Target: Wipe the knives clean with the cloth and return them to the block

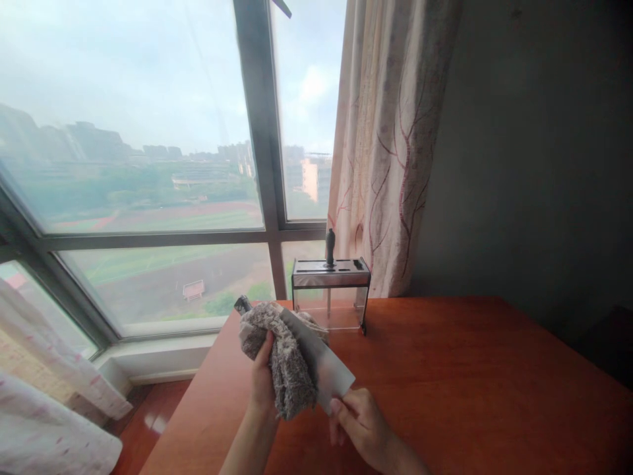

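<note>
Nearest my camera I count two hands. The right hand (363, 419) is nearly closed, thumb and fingers pinching the near corner of one cleaver (332, 371); its lower fingers are partly hidden from me. The left hand (263, 379) is curled with its thumb pressed on one grey, shaggy cloth (291, 379), which folds over the cleaver and shows on both sides of the blade. All of this is held up above the near left part of one reddish-brown table (445, 382).

I see the cleaver's long axis running diagonally: its dark handle end (242, 304) pokes out of the cloth toward the far left, and its squared tip points near and right. The blade's face is too hazy for me to read any marking.

Beyond, at the table's far edge, stands one clear-walled knife holder (306, 273) with a metal top, one black handle (330, 248) rising upright from it. A dark patch on its top is too small for me to make out.

Behind that, one curtain (386, 132) with red branch patterns hangs beside the grey window frame (256, 132). Farthest, outdoors, I count one white goal-like frame (193, 290) on a sports ground.
</note>
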